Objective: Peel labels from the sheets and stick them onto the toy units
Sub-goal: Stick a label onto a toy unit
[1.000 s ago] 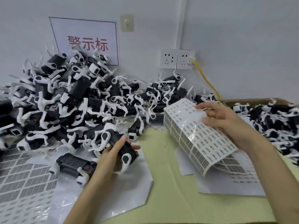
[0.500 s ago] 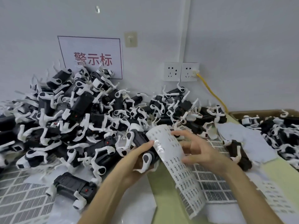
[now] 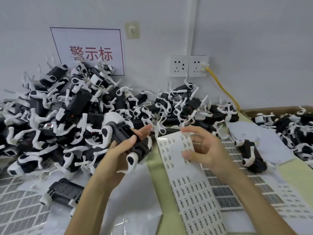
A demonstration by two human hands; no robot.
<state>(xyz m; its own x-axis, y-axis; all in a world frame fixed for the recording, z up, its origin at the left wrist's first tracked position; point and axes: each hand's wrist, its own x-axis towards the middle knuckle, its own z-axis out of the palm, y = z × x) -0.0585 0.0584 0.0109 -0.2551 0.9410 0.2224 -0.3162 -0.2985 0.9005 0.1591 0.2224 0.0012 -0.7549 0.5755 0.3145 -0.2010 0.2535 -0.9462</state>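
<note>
1. The wall [image 3: 254, 39] is being taken in first, grey and broad, with a sign [image 3: 89, 50] in red characters being displayed on it.
2. The table [image 3: 298, 175] is being covered from its left edge to the middle by a pile [image 3: 67, 116] of black-and-white toy units, which is being banked against the wall below the sign.
3. Over at the right, a box [image 3: 254, 111] is being filled by more of the same units.
4. Gridded sheets [image 3: 20, 209] are being shown flat at the lower left, partly under the pile, with more being overlapped by the right forearm.
5. Now the sheet [image 3: 191, 192]: it is being held near its top end by the right hand [image 3: 206, 150], with the thumb being pressed onto its printed face and the other fingers being curled above the top edge. Its lower end is being trailed toward the camera over the table, and gaps are being shown among the labels near the top.
6. And the toy [image 3: 128, 139]: it is being gripped by the left hand [image 3: 116, 155], just left of the sheet's top and in front of the pile. The thumb is being laid across the black body, and the fingers are being wrapped beneath it. Whether toy and sheet are touching cannot be told.
7. A stray unit [image 3: 252, 155] is being left lying right of the right hand.
8. Two sockets [image 3: 188, 66] are being shown on the wall, with a yellow cable [image 3: 223, 89] being plugged into the right one.
</note>
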